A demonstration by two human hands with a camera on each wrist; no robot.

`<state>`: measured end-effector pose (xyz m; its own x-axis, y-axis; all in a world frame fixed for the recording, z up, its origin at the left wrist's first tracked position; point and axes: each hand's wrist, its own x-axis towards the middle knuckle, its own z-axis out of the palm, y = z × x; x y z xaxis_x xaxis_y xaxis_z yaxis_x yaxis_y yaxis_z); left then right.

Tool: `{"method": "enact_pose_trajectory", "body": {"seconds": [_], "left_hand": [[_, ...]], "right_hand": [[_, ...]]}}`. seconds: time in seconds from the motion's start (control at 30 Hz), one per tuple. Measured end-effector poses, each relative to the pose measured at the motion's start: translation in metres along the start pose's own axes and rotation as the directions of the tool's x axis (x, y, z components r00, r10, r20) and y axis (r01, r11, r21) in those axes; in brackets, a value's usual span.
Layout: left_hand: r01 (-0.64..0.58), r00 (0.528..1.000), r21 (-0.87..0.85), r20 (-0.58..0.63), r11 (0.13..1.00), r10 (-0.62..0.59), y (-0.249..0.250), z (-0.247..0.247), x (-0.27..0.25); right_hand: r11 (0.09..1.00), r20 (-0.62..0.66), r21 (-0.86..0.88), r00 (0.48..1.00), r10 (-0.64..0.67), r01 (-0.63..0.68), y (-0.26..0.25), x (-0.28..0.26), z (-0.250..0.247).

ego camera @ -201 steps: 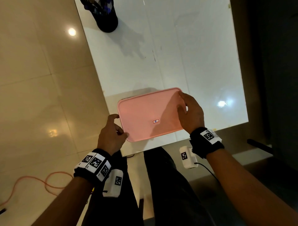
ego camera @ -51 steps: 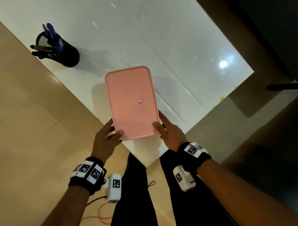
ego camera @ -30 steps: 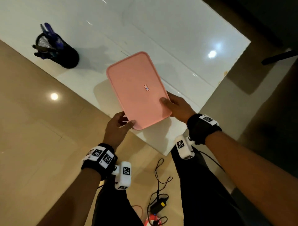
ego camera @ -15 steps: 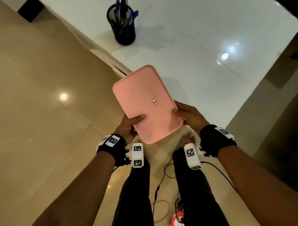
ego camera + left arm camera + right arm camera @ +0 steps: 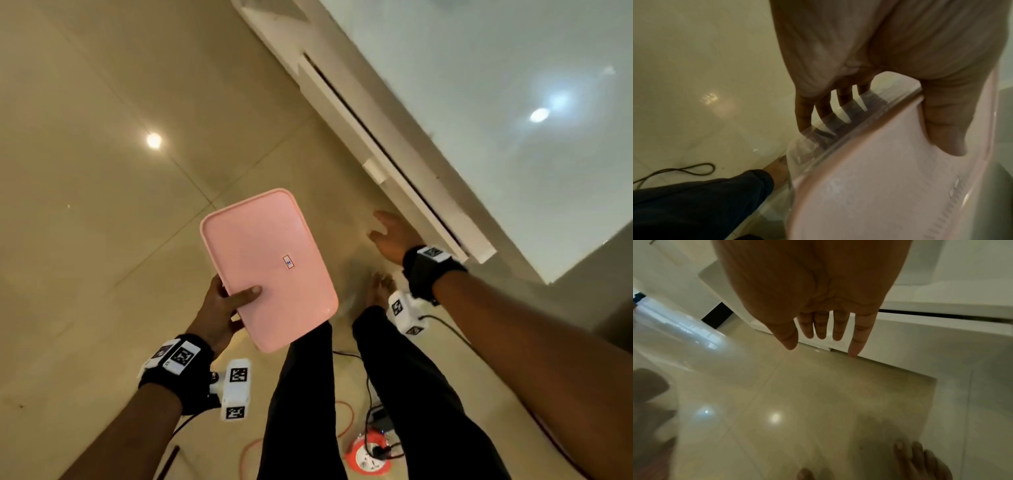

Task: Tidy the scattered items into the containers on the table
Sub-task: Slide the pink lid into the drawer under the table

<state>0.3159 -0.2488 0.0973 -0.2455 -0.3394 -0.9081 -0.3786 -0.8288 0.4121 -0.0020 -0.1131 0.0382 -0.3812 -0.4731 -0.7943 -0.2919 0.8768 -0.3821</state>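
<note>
Your left hand point(image 5: 219, 313) and right hand point(image 5: 390, 236) are bare, as are both forearms. Each wrist carries a black band point(image 5: 432, 275) topped with white plates printed with black square fiducial markers point(image 5: 181, 356). A white boxy camera module point(image 5: 235, 389), also tagged with markers, hangs under each wrist, and a thin black cable point(image 5: 448, 330) trails from the right one. You wear dark trousers point(image 5: 404, 394), and your feet point(image 5: 920, 460) are bare.
</note>
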Motion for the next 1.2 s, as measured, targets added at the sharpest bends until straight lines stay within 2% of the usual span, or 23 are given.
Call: {"method": "enact_pose_trajectory", "body": {"seconds": [0.17, 0.3, 0.43, 0.57, 0.7, 0.93, 0.97, 1.03, 1.13, 1.2], "left_hand": [[-0.079, 0.997, -0.062, 0.020, 0.995, 0.081, -0.018, 0.008, 0.034], [-0.122, 0.992, -0.128, 0.000, 0.984, 0.123, -0.015, 0.017, 0.063], [-0.124, 0.992, -0.128, 0.011, 0.984, 0.126, -0.008, 0.024, 0.084], [-0.124, 0.992, -0.116, 0.017, 0.985, 0.127, -0.001, 0.023, 0.091], [-0.134, 0.989, -0.086, 0.059, 0.987, 0.139, 0.010, 0.018, 0.085], [-0.167, 0.983, -0.076, 0.067, 0.983, 0.172, 0.021, -0.012, 0.079], [-0.168, 0.983, -0.080, 0.056, 0.983, 0.173, 0.023, -0.016, 0.078], [-0.171, 0.984, -0.082, 0.041, 0.982, 0.175, 0.027, -0.023, 0.076], [-0.164, 0.986, -0.092, 0.016, 0.982, 0.166, 0.033, -0.029, 0.074], [-0.153, 0.988, -0.107, 0.007, 0.983, 0.154, 0.037, -0.027, 0.075]], "right_hand": [[0.986, -0.054, -0.156, 0.996, -0.071, 0.062, -0.003, 0.073, -0.015], [0.975, -0.107, -0.214, 0.990, -0.091, 0.067, -0.020, 0.106, -0.018], [0.951, -0.172, -0.309, 0.983, -0.062, 0.005, -0.016, 0.120, -0.005], [0.958, -0.213, -0.285, 0.977, -0.032, -0.030, -0.022, 0.122, 0.007], [0.954, -0.185, -0.298, 0.982, -0.024, -0.033, -0.034, 0.114, 0.023], [0.930, 0.036, -0.344, 0.992, -0.122, 0.126, -0.045, 0.087, 0.075], [0.930, 0.082, -0.335, 0.988, -0.132, 0.151, -0.046, 0.084, 0.084], [0.958, 0.199, -0.209, 0.968, -0.153, 0.194, -0.050, 0.072, 0.100], [0.981, 0.242, 0.001, 0.952, -0.188, 0.194, -0.030, 0.067, 0.120], [0.970, 0.257, 0.231, 0.956, -0.141, 0.081, -0.034, 0.058, 0.113]]}}
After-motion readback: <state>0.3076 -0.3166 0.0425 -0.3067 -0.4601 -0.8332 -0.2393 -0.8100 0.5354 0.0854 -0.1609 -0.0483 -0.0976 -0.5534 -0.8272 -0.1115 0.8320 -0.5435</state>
